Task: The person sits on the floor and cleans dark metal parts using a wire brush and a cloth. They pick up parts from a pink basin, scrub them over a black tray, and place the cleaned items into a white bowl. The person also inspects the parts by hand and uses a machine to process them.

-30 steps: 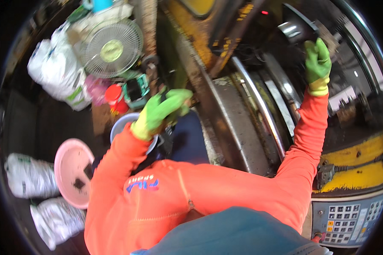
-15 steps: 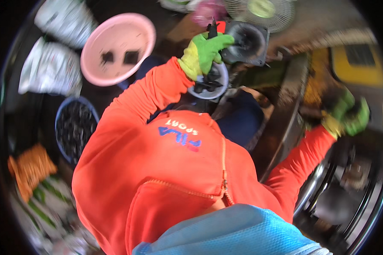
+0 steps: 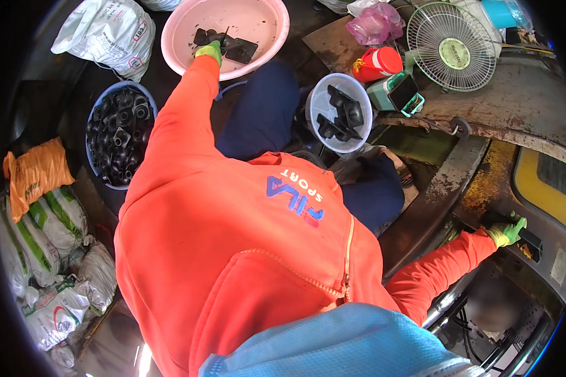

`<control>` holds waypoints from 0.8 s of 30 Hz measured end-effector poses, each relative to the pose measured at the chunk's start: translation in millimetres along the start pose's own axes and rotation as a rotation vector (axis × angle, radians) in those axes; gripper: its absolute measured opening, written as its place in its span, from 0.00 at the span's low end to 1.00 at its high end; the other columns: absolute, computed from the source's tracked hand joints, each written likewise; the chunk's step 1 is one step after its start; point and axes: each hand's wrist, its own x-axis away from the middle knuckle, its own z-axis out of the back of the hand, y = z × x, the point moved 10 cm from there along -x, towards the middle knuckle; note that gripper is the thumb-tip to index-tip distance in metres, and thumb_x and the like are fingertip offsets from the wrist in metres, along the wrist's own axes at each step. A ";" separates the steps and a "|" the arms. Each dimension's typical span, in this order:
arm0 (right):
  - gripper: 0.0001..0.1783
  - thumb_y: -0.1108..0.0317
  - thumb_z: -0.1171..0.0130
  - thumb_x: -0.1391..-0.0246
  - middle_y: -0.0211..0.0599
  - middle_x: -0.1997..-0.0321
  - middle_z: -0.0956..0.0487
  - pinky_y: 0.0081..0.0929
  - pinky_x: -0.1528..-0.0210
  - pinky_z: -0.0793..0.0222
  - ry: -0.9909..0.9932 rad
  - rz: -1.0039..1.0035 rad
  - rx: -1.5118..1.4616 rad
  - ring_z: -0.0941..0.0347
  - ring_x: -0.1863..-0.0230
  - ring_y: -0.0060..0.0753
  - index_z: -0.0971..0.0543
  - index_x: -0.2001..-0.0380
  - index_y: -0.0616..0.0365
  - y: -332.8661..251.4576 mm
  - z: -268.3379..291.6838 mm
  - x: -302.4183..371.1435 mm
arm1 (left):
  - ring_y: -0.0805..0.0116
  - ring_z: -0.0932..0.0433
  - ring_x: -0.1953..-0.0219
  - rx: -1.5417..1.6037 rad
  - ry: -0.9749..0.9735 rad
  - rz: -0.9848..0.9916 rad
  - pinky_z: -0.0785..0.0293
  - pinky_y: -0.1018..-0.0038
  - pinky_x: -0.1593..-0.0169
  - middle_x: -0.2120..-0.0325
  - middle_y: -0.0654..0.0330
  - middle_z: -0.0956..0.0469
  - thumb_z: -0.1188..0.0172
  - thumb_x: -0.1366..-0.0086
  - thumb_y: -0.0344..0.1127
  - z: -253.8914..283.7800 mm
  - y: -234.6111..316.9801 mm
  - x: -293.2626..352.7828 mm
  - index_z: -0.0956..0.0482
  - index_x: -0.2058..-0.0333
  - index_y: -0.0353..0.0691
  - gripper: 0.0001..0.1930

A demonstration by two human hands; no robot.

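Observation:
My left hand [image 3: 211, 51], in a green and yellow glove, reaches over the near rim of a pink basin [image 3: 172, 50]. Its fingers look drawn together at some black molded parts [image 3: 240, 50], one with a flat square plate. A thin dark point rises beside the fingers; what they grip is unclear. Far to the right, my right hand [image 3: 508, 233], gloved alike, closes round a black handle-like bar [image 3: 530, 242] on a rusty yellow and grey machine [image 3: 497, 182]. More black parts [image 3: 346, 116] lie in a pale blue basket [image 3: 313, 107] between my knees.
At left stand a blue tub [image 3: 94, 168] full of black hollow parts, white sacks [image 3: 110, 38] and an orange bag [image 3: 38, 176]. A green fan [image 3: 453, 51], a red container [image 3: 382, 63] and a teal box [image 3: 390, 94] rest on the worn surface at far right. Metal bars flank my right forearm.
My left hand has swung left from above the basket to the pink basin. The square-flanged black part beside it has left that spot. My right hand, previously spread, has closed on the bar.

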 end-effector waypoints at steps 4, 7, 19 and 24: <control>0.08 0.65 0.39 0.51 0.33 0.73 0.24 0.32 0.62 0.31 0.021 0.078 -0.013 0.28 0.70 0.32 0.23 0.69 0.56 -9.7 8.5 6.8 | 0.51 0.22 0.58 -1.114 -0.093 -0.515 0.26 0.60 0.56 0.62 0.51 0.20 0.38 0.45 0.43 -40.5 54.1 -4.9 0.19 0.61 0.45 0.15; 0.08 0.66 0.38 0.50 0.34 0.74 0.23 0.32 0.63 0.29 -0.054 0.125 -0.071 0.28 0.72 0.33 0.24 0.70 0.58 -21.0 13.1 19.1 | 0.56 0.21 0.65 -0.876 -0.061 -0.688 0.26 0.63 0.62 0.66 0.53 0.19 0.36 0.46 0.43 -53.2 123.5 58.6 0.20 0.64 0.43 0.14; 0.24 0.69 0.48 0.50 0.45 0.58 0.31 0.35 0.53 0.34 0.863 0.688 0.576 0.33 0.57 0.40 0.36 0.50 0.69 -152.9 96.4 223.7 | 0.80 0.42 0.84 0.573 -1.035 0.213 0.44 0.81 0.80 0.76 0.69 0.30 0.51 0.36 0.55 -214.8 159.4 341.9 0.22 0.58 0.42 0.22; 0.22 0.71 0.42 0.48 0.46 0.55 0.32 0.38 0.45 0.37 0.535 1.132 0.632 0.34 0.52 0.44 0.33 0.51 0.68 -188.3 50.3 251.0 | 0.80 0.40 0.85 0.410 -1.093 0.152 0.42 0.81 0.80 0.78 0.66 0.32 0.44 0.38 0.46 -238.2 134.9 334.9 0.23 0.59 0.38 0.17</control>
